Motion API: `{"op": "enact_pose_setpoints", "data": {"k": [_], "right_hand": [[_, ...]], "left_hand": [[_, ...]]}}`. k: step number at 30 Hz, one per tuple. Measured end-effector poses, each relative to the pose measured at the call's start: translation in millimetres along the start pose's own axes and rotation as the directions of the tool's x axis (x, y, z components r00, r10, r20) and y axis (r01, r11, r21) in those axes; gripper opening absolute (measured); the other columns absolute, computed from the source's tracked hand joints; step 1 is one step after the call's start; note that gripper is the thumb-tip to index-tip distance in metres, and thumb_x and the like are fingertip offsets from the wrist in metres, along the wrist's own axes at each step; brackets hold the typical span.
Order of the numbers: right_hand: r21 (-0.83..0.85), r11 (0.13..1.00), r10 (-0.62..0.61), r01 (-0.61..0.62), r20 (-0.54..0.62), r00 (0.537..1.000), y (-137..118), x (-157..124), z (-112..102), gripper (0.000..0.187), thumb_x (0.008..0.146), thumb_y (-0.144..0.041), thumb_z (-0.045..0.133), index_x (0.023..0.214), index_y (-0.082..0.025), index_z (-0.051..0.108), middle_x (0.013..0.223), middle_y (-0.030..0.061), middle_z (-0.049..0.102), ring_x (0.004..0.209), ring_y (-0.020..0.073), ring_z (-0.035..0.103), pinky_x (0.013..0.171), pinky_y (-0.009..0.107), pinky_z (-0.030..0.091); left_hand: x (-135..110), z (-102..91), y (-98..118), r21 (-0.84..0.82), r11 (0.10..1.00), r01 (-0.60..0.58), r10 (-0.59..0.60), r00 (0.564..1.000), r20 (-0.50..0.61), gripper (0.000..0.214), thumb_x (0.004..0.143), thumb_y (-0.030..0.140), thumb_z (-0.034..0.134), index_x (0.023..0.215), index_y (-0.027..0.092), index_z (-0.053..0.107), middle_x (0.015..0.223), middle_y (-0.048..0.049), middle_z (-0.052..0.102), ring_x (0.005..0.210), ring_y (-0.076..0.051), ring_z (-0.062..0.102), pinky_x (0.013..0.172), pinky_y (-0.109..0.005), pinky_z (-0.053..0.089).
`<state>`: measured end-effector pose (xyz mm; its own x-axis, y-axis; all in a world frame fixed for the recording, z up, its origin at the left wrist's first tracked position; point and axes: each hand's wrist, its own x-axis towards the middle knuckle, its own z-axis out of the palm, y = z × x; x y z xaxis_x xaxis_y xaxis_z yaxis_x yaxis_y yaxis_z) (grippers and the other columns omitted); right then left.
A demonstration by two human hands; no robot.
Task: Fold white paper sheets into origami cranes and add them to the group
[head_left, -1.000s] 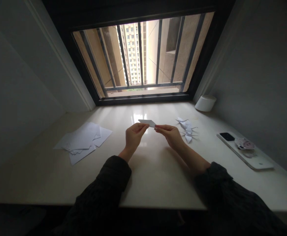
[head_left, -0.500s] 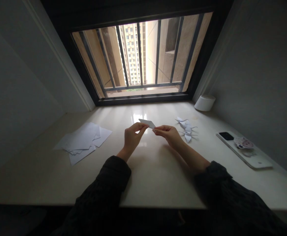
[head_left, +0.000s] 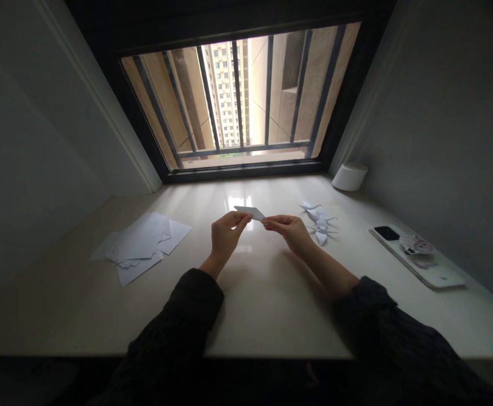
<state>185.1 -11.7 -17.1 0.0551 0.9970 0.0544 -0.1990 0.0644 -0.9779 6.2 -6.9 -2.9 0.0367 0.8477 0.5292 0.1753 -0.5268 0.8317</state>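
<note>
I have both hands in clear sight over the middle of the desk (head_left: 271, 321), close together, with the folded paper (head_left: 246, 211) between them. The left hand (head_left: 226, 235) pinches it between thumb and fingers near the middle of its lower edge. The right hand (head_left: 291, 230) pinches its right end, thumb and fingertips close together on the pointed tip. The piece is white, narrow and slanted, its free end pointing left. From where I sit, I can't quite tell whether it clears the desk or brushes it, as the window's glare falls right behind it.

Just beyond the right hand I see white folded paper figures (head_left: 321, 223) with thin, pointed ends, clustered so tightly that I won't swear to their number. Farther right lies a phone (head_left: 434, 273), camera side up, with a round attachment (head_left: 416, 245) on its back. Near the right wall stands a white container (head_left: 350, 176). Well to the left of the hands, loose white sheets (head_left: 140, 239) overlap in an untidy pile. Dark sleeves (head_left: 193, 299) cover both forearms partway, and a barred window (head_left: 252, 101) faces me behind the desk.
</note>
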Motion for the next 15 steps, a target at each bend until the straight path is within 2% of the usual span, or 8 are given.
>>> {"op": "enact_pose_setpoints", "data": {"k": [7,15], "right_hand": [[-0.027,0.998,-0.049,0.049,-0.001,0.999,-3.9,-2.1,2.3,0.028,0.050,-0.037,0.084,0.071,-0.020,0.075,0.068,0.0043,0.072,0.069,0.0185,0.065,0.073,0.034,0.051],[0.051,0.997,-0.052,0.052,-0.005,0.999,-2.9,-5.2,6.9,0.033,0.051,-0.038,0.084,0.078,-0.020,0.076,0.072,0.0050,0.074,0.070,0.0191,0.067,0.080,0.039,0.053]], "left_hand": [[0.6,-0.3,0.8,-0.013,1.000,0.014,-0.014,1.000,0.009,0.019,0.074,0.035,0.069,0.085,0.019,0.071,0.083,-0.0046,0.073,0.078,-0.018,0.069,0.077,-0.034,0.056],[0.1,-0.3,7.1,-0.008,1.000,0.001,-0.001,1.000,0.023,0.017,0.075,0.034,0.069,0.084,0.019,0.070,0.084,-0.0041,0.073,0.080,-0.018,0.069,0.080,-0.034,0.056]]}}
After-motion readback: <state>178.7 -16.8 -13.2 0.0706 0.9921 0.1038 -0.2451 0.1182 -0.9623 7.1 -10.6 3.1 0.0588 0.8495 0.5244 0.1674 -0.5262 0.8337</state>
